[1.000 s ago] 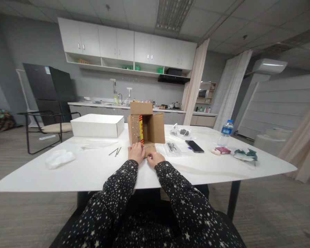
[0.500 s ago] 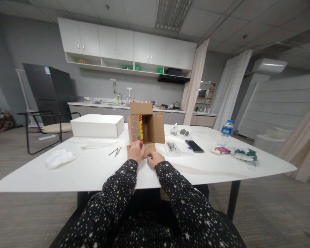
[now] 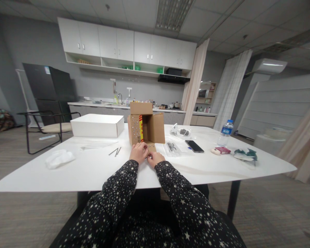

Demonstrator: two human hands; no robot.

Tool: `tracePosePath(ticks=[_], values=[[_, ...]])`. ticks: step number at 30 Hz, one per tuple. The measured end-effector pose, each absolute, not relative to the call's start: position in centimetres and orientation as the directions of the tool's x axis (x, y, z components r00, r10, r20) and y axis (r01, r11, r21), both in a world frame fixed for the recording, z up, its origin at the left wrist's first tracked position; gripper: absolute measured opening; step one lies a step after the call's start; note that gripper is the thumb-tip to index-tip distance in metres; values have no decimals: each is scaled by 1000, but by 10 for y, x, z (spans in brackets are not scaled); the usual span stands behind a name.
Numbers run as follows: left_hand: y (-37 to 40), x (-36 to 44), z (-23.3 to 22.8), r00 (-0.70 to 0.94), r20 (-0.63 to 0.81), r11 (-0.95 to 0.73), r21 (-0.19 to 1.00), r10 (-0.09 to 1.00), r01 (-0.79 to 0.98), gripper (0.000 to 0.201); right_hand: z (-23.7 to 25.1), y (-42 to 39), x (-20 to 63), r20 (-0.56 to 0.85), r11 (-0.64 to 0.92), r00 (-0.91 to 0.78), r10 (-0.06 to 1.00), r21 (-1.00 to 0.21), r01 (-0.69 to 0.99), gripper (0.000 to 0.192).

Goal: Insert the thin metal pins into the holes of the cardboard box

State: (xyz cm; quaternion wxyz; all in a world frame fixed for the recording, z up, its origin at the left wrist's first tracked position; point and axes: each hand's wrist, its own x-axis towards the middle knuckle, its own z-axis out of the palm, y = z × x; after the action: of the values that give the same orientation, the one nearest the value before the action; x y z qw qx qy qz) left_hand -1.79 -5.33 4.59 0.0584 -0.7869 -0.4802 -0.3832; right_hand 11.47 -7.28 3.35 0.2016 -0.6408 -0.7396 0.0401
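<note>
On the white table point(image 3: 93, 172), both hands' fingers point(image 3: 144, 148) pinch the cardboard box point(image 3: 147, 129) flap, nails point(image 3: 115, 151) just left.

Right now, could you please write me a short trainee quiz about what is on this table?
1. True or false: both hands rest at the near flap of the open cardboard box.
2. Which lies nearest the water bottle? A) white box B) red packet C) loose nails
3. Fill in: the dark phone lies on the box's ____ side.

Key: 1 true: left hand and right hand meet at the flap. 2 B. 3 right.
</note>
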Motion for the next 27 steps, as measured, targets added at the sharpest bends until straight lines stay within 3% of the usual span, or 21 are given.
tracePosePath(ticks=[16,27], values=[[-50,-19,41,339,546,-529,235,766,816,9,40,-78,113,225,170,-102,969,-308,936,30],[-53,-21,41,349,547,-541,238,761,806,8,31,-70,116,244,193,-118,963,-309,931,30]])
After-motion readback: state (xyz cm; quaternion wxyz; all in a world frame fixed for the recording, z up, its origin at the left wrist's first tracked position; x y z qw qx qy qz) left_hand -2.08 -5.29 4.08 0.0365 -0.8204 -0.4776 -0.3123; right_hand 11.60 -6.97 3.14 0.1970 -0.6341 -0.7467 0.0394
